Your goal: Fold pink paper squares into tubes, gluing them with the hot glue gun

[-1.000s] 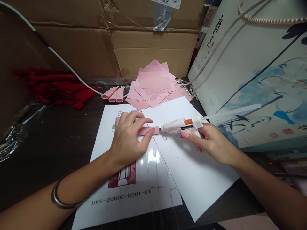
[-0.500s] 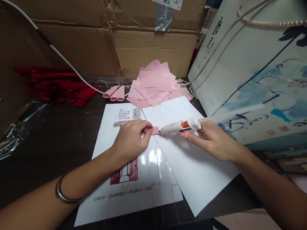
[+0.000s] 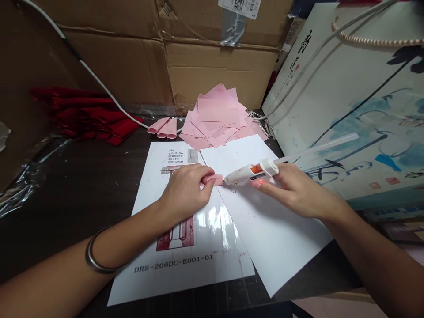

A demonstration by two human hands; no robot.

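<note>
Between the thumb and fingers of my left hand [image 3: 188, 187] is a small folded piece of pink sheet [image 3: 217, 179], partly hidden by the fingers. My right hand [image 3: 294, 190] is wrapped round a white hot glue gun [image 3: 247, 173], a clear glue stick [image 3: 321, 145] jutting from its rear. The gun's nozzle meets the right end of the pink piece. A small red light glows by my right fingers. Both hands are above a printed sheet [image 3: 145, 238] and a plain white sheet [image 3: 265, 247] that lie side by side on the dark table.
Loose pink sheets [image 3: 218, 110] are heaped at the back, beside several rolled pink tubes [image 3: 167, 129]. Red folded pieces [image 3: 96, 117] lie back left. Metal clips [image 3: 265, 126] sit behind, near a painted paper bag [image 3: 351, 115]. Cardboard boxes [image 3: 218, 70] and a white cable [image 3: 102, 84] close the back.
The whole view has shifted slightly, moving things a little to the right. My left fingers have curled more round the pink piece, and the glue gun stays at its end.
</note>
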